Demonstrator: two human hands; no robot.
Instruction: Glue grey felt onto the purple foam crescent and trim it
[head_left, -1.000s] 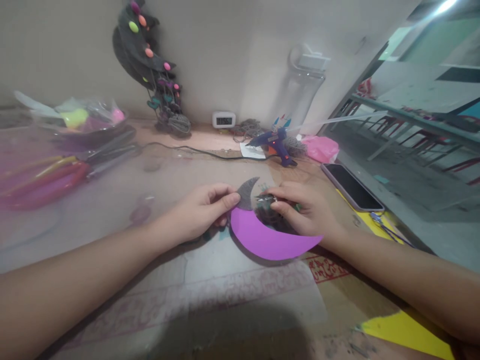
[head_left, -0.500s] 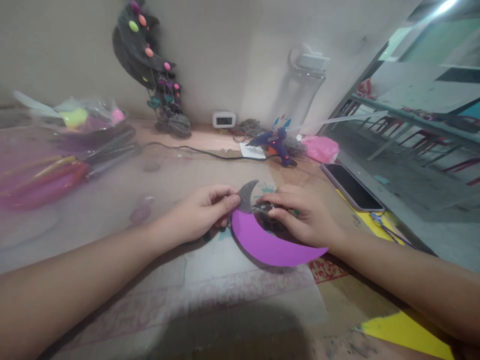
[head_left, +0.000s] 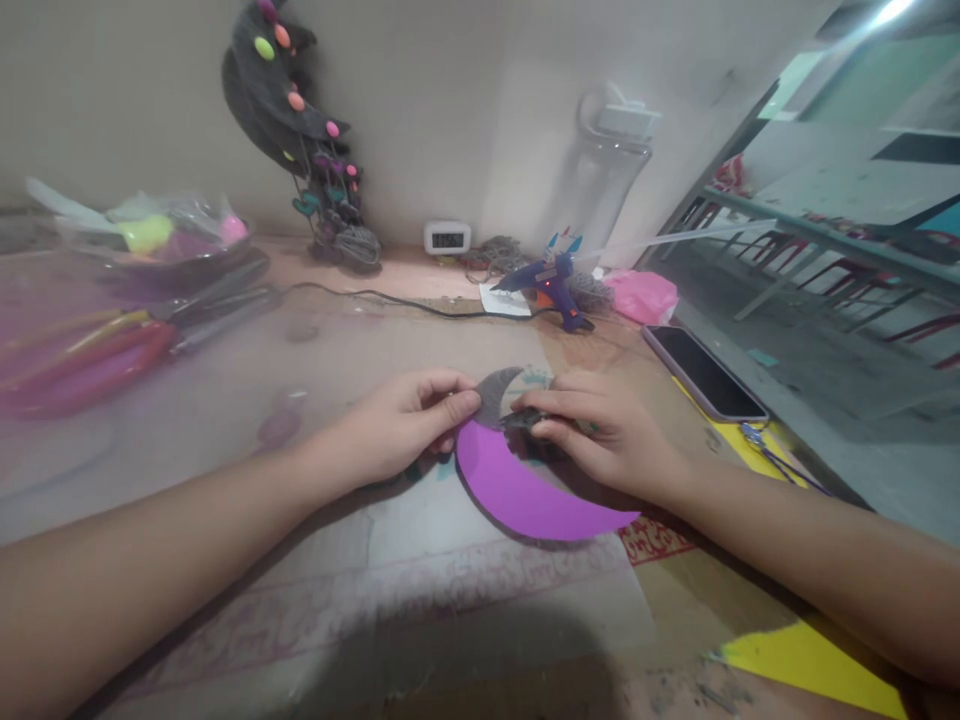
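A purple crescent cutout (head_left: 536, 500) is held over the table, its upper end wrapped in grey yarn (head_left: 493, 398). My left hand (head_left: 420, 420) is closed on the crescent, thumb and fingers pinching it where the wrapping meets the purple. Inside the curve, my right hand (head_left: 592, 425) is closed on a small dark bundle (head_left: 523, 419) that looks like grey yarn. That bundle sits close to the wrapped part; most of it is hidden by my fingers.
At the back stand a blue glue gun (head_left: 551, 285), a white digital clock (head_left: 447, 238) and a pink bag (head_left: 643, 297). A phone (head_left: 705, 372) lies right, scissors (head_left: 150, 350) left. A yarn-covered crescent decoration (head_left: 259, 90) hangs on the wall.
The crescent has turned slightly, its purple lower tip moving left and down and its wrapped tip shifting a little right. Both hands keep their grip.
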